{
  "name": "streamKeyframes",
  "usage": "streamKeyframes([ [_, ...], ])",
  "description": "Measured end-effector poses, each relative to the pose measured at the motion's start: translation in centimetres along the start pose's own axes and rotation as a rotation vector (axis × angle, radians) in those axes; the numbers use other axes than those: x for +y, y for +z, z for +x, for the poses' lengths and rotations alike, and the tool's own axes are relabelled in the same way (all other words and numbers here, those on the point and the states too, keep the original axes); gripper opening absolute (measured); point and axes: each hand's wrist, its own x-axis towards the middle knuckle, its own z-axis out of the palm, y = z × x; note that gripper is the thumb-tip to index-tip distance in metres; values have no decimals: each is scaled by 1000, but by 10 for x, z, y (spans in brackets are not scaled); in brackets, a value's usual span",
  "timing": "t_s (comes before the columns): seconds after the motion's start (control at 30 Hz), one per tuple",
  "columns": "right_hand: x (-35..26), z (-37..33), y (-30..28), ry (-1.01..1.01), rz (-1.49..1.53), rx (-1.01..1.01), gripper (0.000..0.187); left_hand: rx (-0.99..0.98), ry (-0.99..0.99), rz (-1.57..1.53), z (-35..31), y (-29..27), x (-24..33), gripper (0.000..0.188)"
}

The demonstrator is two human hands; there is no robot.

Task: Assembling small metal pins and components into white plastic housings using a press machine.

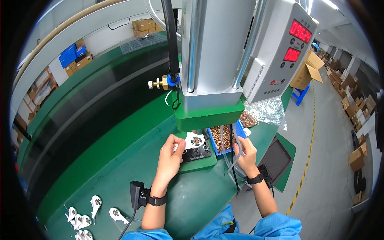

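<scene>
My left hand (pixel 170 155) is closed in a pinch on the narrow end of a white plastic part (pixel 191 143). That part has a round metal-lined centre and lies over the black plate of a fixture (pixel 199 153) beneath the press head (pixel 210 116). At the right rim of a blue bin (pixel 218 151) filled with small copper-coloured metal pieces (pixel 222 138), my right hand (pixel 247 155) has its fingers curled together. Clear tubing passes in front of its fingertips, and what they hold, if anything, I cannot make out.
Several similar white parts (pixel 96 203) lie at the lower left of the green table (pixel 192 190). A control box (pixel 276 56) with red digits hangs beside the press. Clear tubes and a black cable (pixel 232 168) run down near my right hand. Plastic bagging (pixel 267 111) lies behind the bin.
</scene>
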Motion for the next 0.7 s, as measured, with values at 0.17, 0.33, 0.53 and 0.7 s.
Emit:
streamKeyframes([
  [0.17,3,39,14,-81,-340,-302,19,-2,17,-1,-1,-3,-2,18],
  [0.33,20,53,40,-115,-540,-663,11,-13,5,1,1,-3,-1,18],
  [0.53,35,50,54,-111,-449,-604,16,4,-3,28,-1,-4,2,18],
  [0.7,30,49,54,-124,-433,-569,10,51,-3,8,0,2,-1,18],
])
